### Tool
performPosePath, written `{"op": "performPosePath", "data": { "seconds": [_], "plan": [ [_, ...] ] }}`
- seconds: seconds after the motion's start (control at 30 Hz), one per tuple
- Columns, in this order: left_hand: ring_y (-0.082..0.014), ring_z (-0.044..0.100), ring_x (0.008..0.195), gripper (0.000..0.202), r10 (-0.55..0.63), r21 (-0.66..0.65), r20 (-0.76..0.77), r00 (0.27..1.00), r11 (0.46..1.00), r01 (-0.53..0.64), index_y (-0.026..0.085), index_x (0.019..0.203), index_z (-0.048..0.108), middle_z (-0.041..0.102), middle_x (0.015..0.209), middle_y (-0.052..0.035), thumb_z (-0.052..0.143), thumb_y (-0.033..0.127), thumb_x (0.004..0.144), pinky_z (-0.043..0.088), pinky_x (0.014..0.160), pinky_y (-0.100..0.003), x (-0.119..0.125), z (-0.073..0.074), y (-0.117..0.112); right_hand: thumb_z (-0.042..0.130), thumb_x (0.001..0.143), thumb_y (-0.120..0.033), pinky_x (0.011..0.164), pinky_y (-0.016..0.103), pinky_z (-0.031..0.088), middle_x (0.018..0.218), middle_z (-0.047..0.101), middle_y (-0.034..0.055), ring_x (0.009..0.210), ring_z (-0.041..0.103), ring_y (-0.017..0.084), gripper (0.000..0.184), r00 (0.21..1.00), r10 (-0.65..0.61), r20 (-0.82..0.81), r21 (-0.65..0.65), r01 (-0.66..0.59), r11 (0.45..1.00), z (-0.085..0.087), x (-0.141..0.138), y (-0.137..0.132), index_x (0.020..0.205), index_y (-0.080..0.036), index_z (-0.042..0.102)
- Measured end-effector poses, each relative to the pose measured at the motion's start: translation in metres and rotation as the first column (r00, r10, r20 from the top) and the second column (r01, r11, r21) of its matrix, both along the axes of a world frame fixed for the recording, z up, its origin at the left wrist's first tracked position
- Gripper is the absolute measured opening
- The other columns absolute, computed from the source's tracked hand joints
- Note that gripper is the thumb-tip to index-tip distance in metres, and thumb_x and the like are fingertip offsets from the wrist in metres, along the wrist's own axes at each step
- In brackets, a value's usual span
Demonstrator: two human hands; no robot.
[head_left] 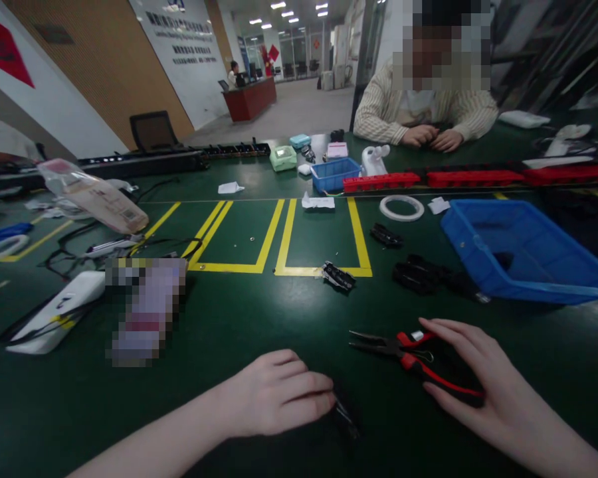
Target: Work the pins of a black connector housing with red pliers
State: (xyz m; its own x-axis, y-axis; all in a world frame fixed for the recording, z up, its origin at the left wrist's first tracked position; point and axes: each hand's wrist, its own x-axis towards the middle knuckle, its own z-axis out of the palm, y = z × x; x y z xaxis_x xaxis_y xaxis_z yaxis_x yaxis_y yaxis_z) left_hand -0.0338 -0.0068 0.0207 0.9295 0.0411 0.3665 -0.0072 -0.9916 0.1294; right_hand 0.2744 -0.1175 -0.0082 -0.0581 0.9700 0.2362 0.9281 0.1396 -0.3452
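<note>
My left hand (284,395) is closed, with its fingertips on a small black plastic part (346,415) at the near middle of the green table. Part of that piece is hidden by the fingers. To its right, my right hand (483,385) curves around the handles of red-and-black needle-nose pliers (403,348). The thumb lies along the lower handle, the fingers along the upper one, and the handles are spread apart. The plier tips point left. Beyond the hands lies a black-and-silver part (337,277) by the yellow tape.
A blue bin (523,285) stands at right, beside black parts (418,273) and a tape roll (401,208). At left lie a blurred-out phone (152,309) and a white device with cables (60,312). Another person (428,106) sits across, behind red strips (473,178).
</note>
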Motion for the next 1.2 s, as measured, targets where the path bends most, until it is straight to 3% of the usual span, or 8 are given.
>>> {"op": "performPosePath", "data": {
  "seconds": [0.17, 0.33, 0.53, 0.67, 0.8, 0.97, 1.1, 1.2],
  "plan": [
    [-0.0115, 0.062, 0.081, 0.019, 0.130, -0.058, 0.005, 0.991, 0.990, -0.130, 0.018, 0.107, 0.059, 0.067, 0.106, -0.0025, 0.046, 0.015, 0.093, 0.049, 0.065, -0.023, -0.002, -0.008, 0.007, 0.056, 0.076, -0.035, 0.090, 0.049, 0.045, 0.122, 0.051, 0.0095, 0.112, 0.051, 0.030, 0.052, 0.999, -0.047, -0.025, 0.129, 0.050, 0.990, 0.000, -0.007, 0.003, 0.126, -0.027, 0.045],
    [-0.0133, 0.062, 0.084, 0.018, 0.146, -0.053, 0.038, 0.989, 0.988, -0.144, 0.017, 0.105, 0.059, 0.066, 0.100, -0.0032, 0.047, 0.022, 0.093, 0.049, 0.066, -0.025, -0.002, -0.012, 0.006, 0.061, 0.077, -0.038, 0.079, 0.045, 0.046, 0.114, 0.053, 0.0099, 0.102, 0.054, 0.029, 0.055, 0.967, 0.033, 0.252, 0.286, -0.107, 0.952, 0.005, -0.005, 0.004, 0.128, -0.028, 0.043],
    [-0.0121, 0.061, 0.082, 0.014, 0.166, -0.004, 0.013, 0.986, 0.986, -0.166, 0.016, 0.097, 0.060, 0.064, 0.097, -0.0017, 0.047, 0.021, 0.093, 0.047, 0.065, -0.024, -0.001, -0.013, 0.004, 0.060, 0.080, -0.018, 0.074, 0.038, 0.043, 0.104, 0.060, 0.0062, 0.086, 0.058, 0.022, 0.043, 0.900, 0.002, 0.435, 0.449, -0.219, 0.866, 0.012, -0.008, -0.001, 0.119, -0.034, 0.051],
    [-0.0130, 0.059, 0.080, 0.017, 0.195, -0.074, -0.006, 0.981, 0.978, -0.194, 0.015, 0.104, 0.058, 0.062, 0.098, -0.0031, 0.049, 0.021, 0.091, 0.048, 0.066, -0.025, 0.001, -0.014, 0.003, 0.059, 0.082, -0.016, 0.078, 0.038, 0.044, 0.099, 0.066, 0.0045, 0.083, 0.060, 0.019, 0.032, 0.897, 0.002, 0.442, 0.455, -0.226, 0.861, 0.012, -0.012, -0.007, 0.110, -0.030, 0.059],
    [-0.0120, 0.057, 0.076, 0.015, 0.239, -0.293, -0.029, 0.970, 0.926, -0.237, 0.014, 0.102, 0.059, 0.059, 0.098, -0.0038, 0.053, 0.018, 0.088, 0.049, 0.067, -0.025, 0.002, -0.012, 0.003, 0.056, 0.084, -0.017, 0.085, 0.038, 0.044, 0.099, 0.068, 0.0022, 0.088, 0.063, 0.017, 0.025, 0.927, 0.014, 0.374, 0.410, -0.179, 0.894, 0.014, -0.016, -0.012, 0.102, -0.032, 0.064],
    [-0.0079, 0.053, 0.070, 0.011, 0.244, -0.515, -0.035, 0.969, 0.827, -0.227, 0.014, 0.096, 0.060, 0.054, 0.100, -0.0040, 0.055, 0.018, 0.088, 0.050, 0.066, -0.023, 0.002, -0.014, 0.003, 0.060, 0.080, -0.016, 0.081, 0.036, 0.045, 0.097, 0.068, 0.0038, 0.085, 0.062, 0.017, 0.033, 0.853, 0.238, 0.465, 0.410, -0.446, 0.795, 0.009, -0.010, -0.006, 0.109, -0.030, 0.062],
    [-0.0065, 0.052, 0.068, 0.009, 0.257, -0.535, -0.002, 0.966, 0.816, -0.218, 0.013, 0.093, 0.059, 0.050, 0.114, -0.0072, 0.056, 0.019, 0.087, 0.049, 0.064, -0.022, 0.003, -0.017, 0.004, 0.063, 0.078, -0.016, 0.081, 0.034, 0.046, 0.096, 0.067, 0.0042, 0.083, 0.061, 0.017, 0.035, 0.840, 0.297, 0.453, 0.417, -0.495, 0.762, 0.003, -0.008, 0.005, 0.111, -0.027, 0.061],
    [-0.0094, 0.055, 0.076, 0.005, 0.252, -0.557, -0.003, 0.968, 0.803, -0.210, 0.014, 0.090, 0.058, 0.054, 0.109, -0.0056, 0.055, 0.014, 0.087, 0.050, 0.071, -0.024, 0.005, -0.016, 0.005, 0.060, 0.079, -0.016, 0.079, 0.034, 0.048, 0.098, 0.066, 0.0056, 0.085, 0.061, 0.017, 0.037, 0.797, 0.329, 0.506, 0.356, -0.540, 0.762, 0.006, -0.010, 0.010, 0.115, -0.024, 0.057]
  ]
}}
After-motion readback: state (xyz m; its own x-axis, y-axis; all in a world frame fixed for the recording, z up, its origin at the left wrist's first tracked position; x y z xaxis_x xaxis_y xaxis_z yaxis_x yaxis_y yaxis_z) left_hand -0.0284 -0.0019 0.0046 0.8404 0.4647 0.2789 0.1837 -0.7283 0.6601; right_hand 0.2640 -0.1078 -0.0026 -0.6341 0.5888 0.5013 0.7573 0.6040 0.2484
